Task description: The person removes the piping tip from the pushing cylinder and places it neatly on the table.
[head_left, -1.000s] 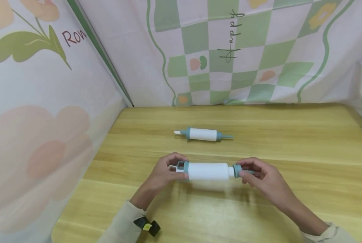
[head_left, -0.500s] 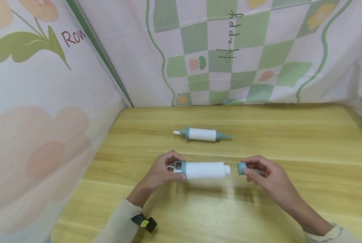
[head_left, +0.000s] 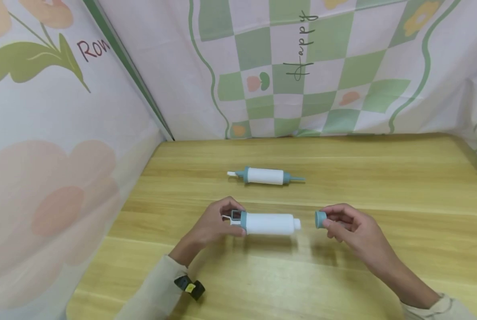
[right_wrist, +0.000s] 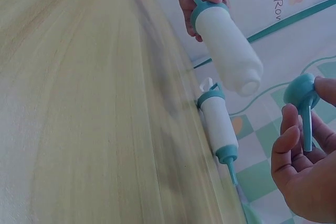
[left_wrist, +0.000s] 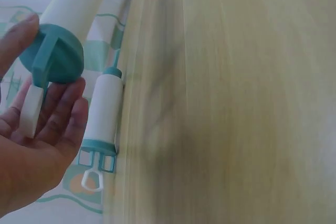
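My left hand [head_left: 212,226] grips the teal collar of a white bottle [head_left: 268,223], shaped like a syringe, held level above the table. A white loop and a teal frame stick out at the collar end. The bottle's short bare neck points right. Across a gap, my right hand [head_left: 356,231] pinches a teal nozzle cap [head_left: 320,219], its wide mouth facing the neck. Its thin spout [right_wrist: 307,129] shows between the fingers in the right wrist view. Behind them lies a similar, narrower white bottle [head_left: 265,176] with its nozzle fitted.
The wooden table [head_left: 402,178] runs back to a hanging cloth [head_left: 326,66] with a green check print. Another flowered cloth [head_left: 62,115] hangs along the left side. A black band [head_left: 190,288] with a yellow patch is on the left sleeve.
The teal nozzle cap has come off the neck and moved right with my right hand. My left hand and the bottle shifted slightly left. The narrower bottle stays in place.
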`<state>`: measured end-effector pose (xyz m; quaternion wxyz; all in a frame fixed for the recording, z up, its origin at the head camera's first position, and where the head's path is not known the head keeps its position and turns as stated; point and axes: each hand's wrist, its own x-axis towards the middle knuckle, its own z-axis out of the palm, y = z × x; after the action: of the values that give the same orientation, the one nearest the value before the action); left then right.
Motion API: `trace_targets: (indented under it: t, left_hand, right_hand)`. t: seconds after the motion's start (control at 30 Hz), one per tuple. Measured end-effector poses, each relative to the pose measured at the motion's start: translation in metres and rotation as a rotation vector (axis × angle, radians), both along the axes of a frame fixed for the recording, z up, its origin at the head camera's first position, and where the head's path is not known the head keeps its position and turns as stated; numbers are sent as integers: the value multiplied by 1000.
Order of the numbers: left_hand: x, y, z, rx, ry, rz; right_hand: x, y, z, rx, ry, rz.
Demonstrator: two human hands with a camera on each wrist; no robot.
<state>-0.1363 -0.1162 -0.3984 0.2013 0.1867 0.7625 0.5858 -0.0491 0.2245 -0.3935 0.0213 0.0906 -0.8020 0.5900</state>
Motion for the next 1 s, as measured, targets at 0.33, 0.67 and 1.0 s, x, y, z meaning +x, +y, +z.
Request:
trace_targets:
  t: [0.33,0.67,1.0]
  left_hand:
    - [-12,3,-8,-142,26,35]
    - [-16,3,-12,-169,-9,31]
    - [-20,1,-15,-189,-13,-27]
  right_hand:
    - [0,0,-1,-20,-15,9]
    - [-3,0,-2,-36,-19,19]
    - [-3,0,-3,-54,-41,29]
